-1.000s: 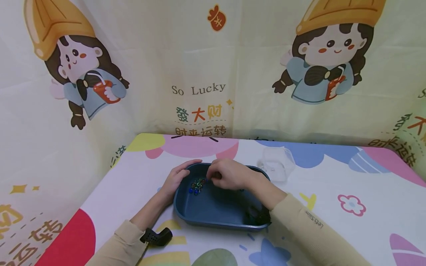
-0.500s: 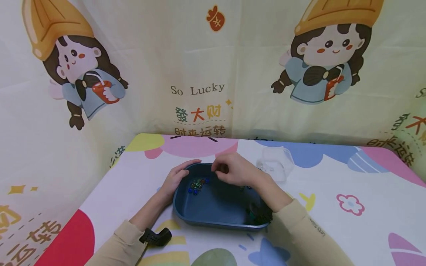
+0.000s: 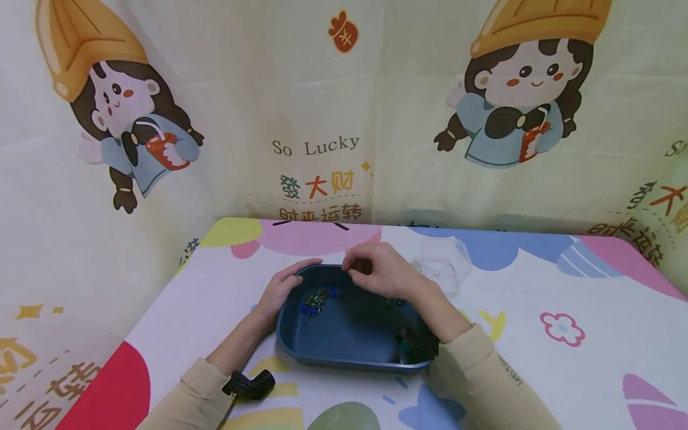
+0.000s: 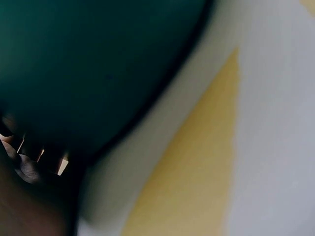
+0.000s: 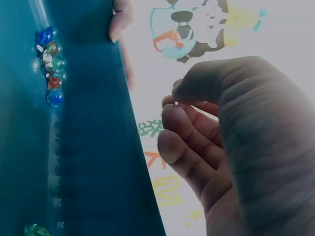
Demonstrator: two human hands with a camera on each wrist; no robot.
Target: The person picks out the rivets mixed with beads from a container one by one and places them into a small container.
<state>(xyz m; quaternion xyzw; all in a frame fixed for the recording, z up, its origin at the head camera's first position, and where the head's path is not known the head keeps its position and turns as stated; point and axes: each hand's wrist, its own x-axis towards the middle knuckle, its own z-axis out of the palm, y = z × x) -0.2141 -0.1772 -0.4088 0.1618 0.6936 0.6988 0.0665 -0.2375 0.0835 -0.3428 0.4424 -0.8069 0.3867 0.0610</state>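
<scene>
In the head view a dark blue plastic basin (image 3: 344,364) sits on the table. My left hand (image 3: 275,295) grips its far left corner, thumb over the rim. Inside, on the left, lies a small cluster of glass marbles (image 3: 317,300), some blue. A blue marble (image 3: 401,303) and a green one lie at the right, partly under my right arm. My right hand (image 3: 383,269) hovers above the back rim, fingers curled and thumb tip meeting the index. Right wrist view: a tiny bright speck shows between the fingertips (image 5: 170,147); whether they pinch anything cannot be made out.
A clear plastic box (image 3: 446,263) stands behind the basin to the right, with tiny specks in it. Black wrist devices (image 3: 249,385) sit on both forearms. A printed cloth (image 3: 301,89) hangs behind the table.
My right hand has risen from beside the marble cluster and drawn back to the right over the back rim, uncovering a blue marble. My left hand keeps its grip on the basin.
</scene>
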